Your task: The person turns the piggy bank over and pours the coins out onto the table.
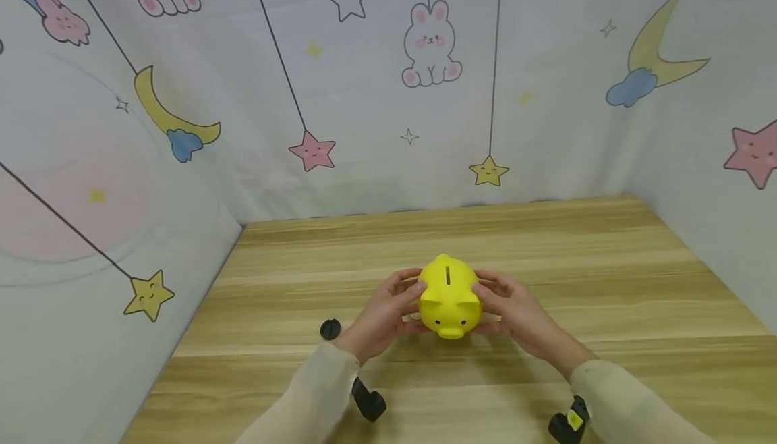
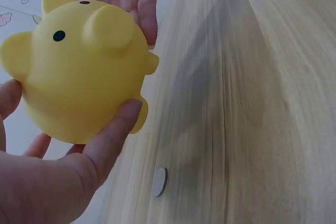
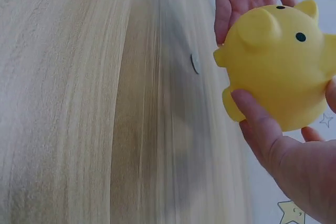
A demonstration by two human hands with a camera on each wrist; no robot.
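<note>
A yellow piggy bank (image 1: 449,295) is held up between both hands, its coin slot on top and its snout facing the person. The left hand (image 1: 388,309) grips it from the left side, and the right hand (image 1: 516,309) from the other. In the left wrist view, fingers (image 2: 113,132) curve round the pig's side near its foot. The right wrist view has the right hand's fingers (image 3: 262,127) doing likewise. Shadow and wood show beneath the raised pig. A silver coin (image 2: 160,182) lies on the table below it, partly hidden by the left hand in the head view.
On the wooden table (image 1: 546,241), a small black round cap (image 1: 330,329) lies just left of the left wrist. Black wrist cameras (image 1: 369,400) are strapped under both sleeves. A white cloth (image 1: 376,106) printed with stars and rabbits hangs behind and at the sides.
</note>
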